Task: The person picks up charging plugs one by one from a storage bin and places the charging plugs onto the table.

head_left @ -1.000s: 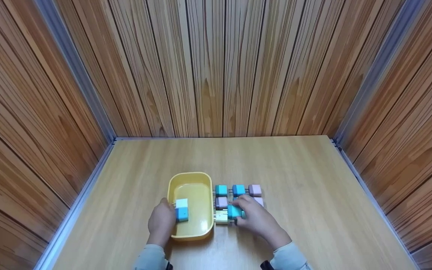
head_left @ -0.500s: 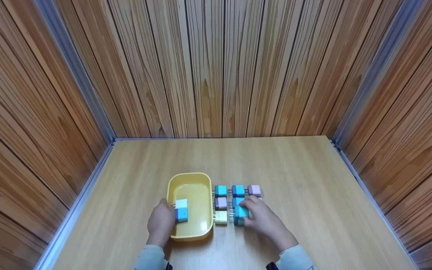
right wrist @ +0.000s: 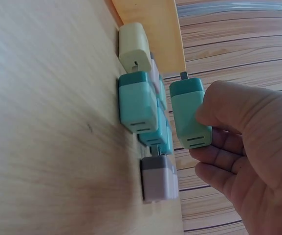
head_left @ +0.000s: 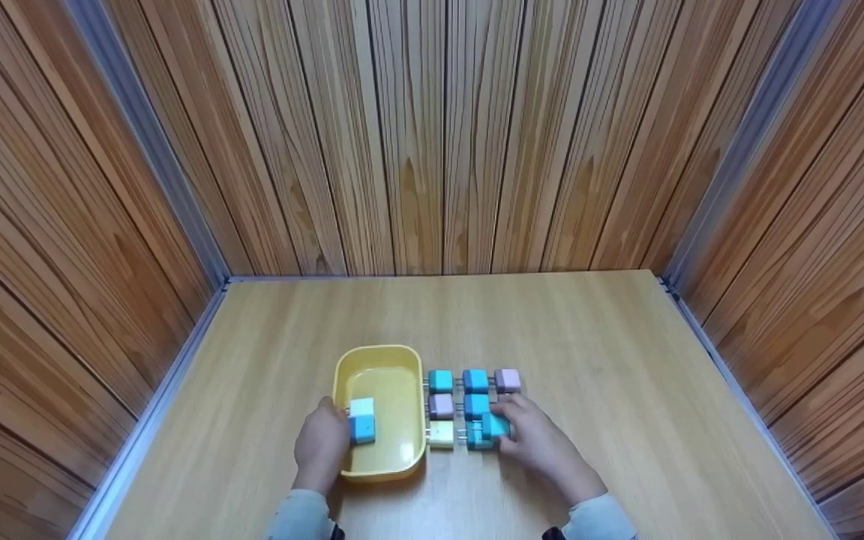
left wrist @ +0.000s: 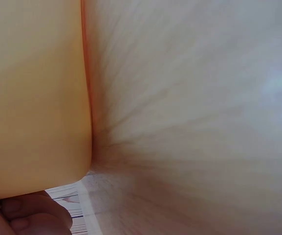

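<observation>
Thumb and fingers of my right hand [head_left: 535, 435] pinch a teal USB charger [right wrist: 189, 112], raised off the table in the right wrist view. Just below and left of it lies another teal charger [right wrist: 139, 105], beside a pale yellow charger [right wrist: 134, 46]. My left hand [head_left: 322, 436] grips the left rim of a yellow plastic tub [head_left: 402, 469]; its curled fingertips [left wrist: 38, 215] show at the tub's edge in the left wrist view. Inside the tub, near that hand, are a white charger [head_left: 362, 406] and a blue charger [head_left: 362, 430].
Several more chargers lie in rows right of the tub, prongs toward it: teal [head_left: 440, 381], blue [head_left: 475, 380], pink [head_left: 507, 379], lilac [head_left: 441, 406] and another blue charger [head_left: 476, 406]. Wood-patterned walls [head_left: 432, 150] enclose the wooden table [head_left: 612, 360] at the back and sides.
My right hand has moved right with the teal charger, away from the pale yellow one. The second teal charger beneath has come into view. My left hand and the tub have stayed in place.
</observation>
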The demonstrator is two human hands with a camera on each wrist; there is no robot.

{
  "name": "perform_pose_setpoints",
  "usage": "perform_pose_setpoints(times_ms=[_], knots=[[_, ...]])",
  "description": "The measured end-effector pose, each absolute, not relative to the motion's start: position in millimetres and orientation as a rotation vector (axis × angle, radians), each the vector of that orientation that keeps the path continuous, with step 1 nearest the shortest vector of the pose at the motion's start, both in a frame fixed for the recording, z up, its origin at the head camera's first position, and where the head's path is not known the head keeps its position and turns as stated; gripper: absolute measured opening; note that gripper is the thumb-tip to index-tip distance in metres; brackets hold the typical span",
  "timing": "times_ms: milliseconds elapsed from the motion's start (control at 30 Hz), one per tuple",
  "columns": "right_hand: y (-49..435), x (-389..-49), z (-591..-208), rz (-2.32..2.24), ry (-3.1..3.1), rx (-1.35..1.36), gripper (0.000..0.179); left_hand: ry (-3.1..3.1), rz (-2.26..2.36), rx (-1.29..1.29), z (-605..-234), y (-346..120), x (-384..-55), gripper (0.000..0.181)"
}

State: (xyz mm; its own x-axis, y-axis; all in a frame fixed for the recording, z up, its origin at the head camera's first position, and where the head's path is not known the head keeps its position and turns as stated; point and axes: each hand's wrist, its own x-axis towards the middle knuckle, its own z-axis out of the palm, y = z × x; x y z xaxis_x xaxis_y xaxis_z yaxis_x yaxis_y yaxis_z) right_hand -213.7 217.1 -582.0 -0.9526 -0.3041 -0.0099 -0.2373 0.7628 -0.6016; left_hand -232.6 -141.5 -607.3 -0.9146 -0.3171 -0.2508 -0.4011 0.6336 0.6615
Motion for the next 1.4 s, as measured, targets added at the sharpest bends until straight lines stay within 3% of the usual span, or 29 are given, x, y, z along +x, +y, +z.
perform_pose_setpoints(times_ms=[1400], knots=[[248.0,-215.7,-610.0,-0.937,2.819,-0.227,0.046,2.778,1.112,-0.596,-608.1,-141.6,-234.2,0.048]])
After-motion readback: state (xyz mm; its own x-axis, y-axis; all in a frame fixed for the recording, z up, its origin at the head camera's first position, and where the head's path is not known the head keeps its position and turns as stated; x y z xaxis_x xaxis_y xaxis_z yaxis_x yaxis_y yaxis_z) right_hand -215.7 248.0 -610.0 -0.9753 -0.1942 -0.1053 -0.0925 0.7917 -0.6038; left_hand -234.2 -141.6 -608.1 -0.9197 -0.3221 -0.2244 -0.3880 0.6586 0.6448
